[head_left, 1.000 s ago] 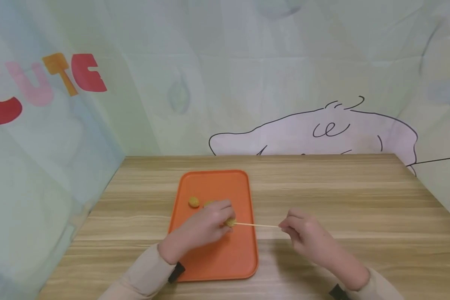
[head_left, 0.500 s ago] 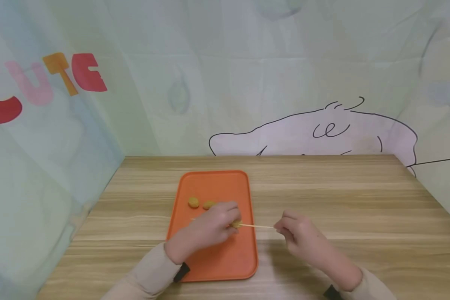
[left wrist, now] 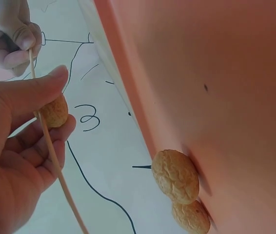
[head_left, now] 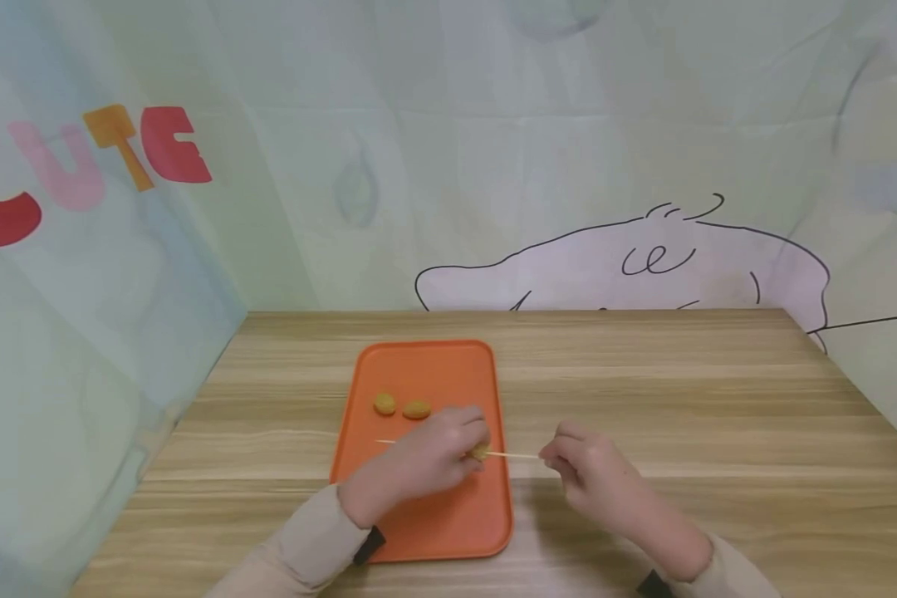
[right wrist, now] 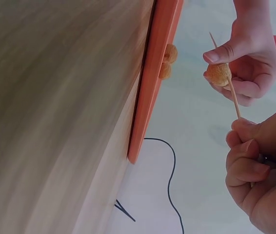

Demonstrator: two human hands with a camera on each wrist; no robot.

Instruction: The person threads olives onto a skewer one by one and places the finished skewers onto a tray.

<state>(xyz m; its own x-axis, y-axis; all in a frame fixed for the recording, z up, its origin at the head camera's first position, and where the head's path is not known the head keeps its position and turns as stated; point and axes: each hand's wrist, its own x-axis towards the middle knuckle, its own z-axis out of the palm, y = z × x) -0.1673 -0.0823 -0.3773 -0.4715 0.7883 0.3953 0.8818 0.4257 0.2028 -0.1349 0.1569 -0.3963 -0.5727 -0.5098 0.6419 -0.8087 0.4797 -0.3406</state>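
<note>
Above the orange tray (head_left: 456, 523), my left hand (head_left: 444, 453) pinches a wrinkled golden-brown ball (left wrist: 57, 113) between thumb and fingers. A thin wooden skewer (left wrist: 54, 156) runs through that ball; its pointed end sticks out past the left hand in the right wrist view. To the right of the tray, my right hand (head_left: 586, 465) pinches the skewer's other end with thumb and curled fingers. A short stretch of bare stick (right wrist: 234, 102) shows between the hands. Two similar loose balls, one round (head_left: 384, 404) and one longer (head_left: 417, 409), lie on the tray behind the left hand.
The tray lies on a wood-grain table (head_left: 680, 374), left of its middle. A printed cloth backdrop (head_left: 493, 149) with a line drawing and coloured letters hangs behind the table and along the left side.
My left hand has shifted right with the ball, and my right hand has come left, shortening the bare skewer between them. The skewer's far end and the longer loose ball now show in the head view.
</note>
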